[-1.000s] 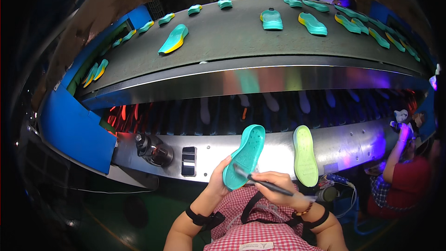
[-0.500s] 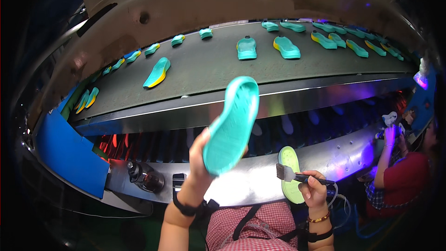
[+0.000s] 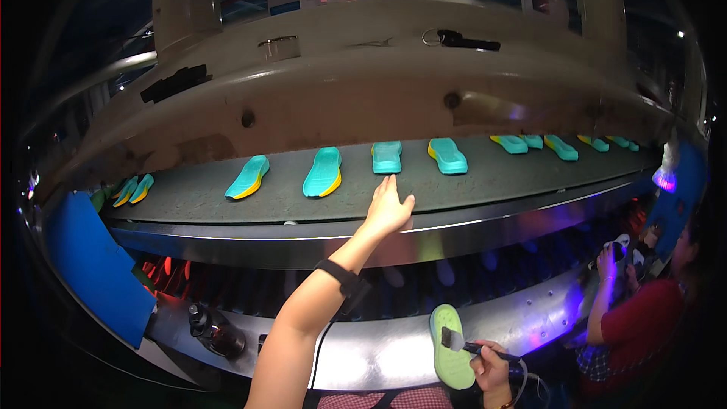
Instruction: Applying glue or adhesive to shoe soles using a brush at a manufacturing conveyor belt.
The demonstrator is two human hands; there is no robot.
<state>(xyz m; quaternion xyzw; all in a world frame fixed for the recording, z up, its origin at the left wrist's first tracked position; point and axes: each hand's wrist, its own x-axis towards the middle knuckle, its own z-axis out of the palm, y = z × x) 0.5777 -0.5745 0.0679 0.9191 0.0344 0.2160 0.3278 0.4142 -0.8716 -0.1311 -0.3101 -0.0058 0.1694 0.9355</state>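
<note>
While my left hand [image 3: 388, 208] hangs spread and empty just short of the teal sole [image 3: 387, 157] on the belt [image 3: 485, 185], my right hand [image 3: 491, 354] clamps a brush [image 3: 453, 339] on the green insole [image 3: 448, 344]; coating it looks the likely next call.

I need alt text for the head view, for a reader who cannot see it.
A person's left hand reaches, open, over a grey conveyor belt carrying teal soles, nearest one teal sole. The right hand holds a brush against a green sole low down. Another person in red sits at the right.
</note>
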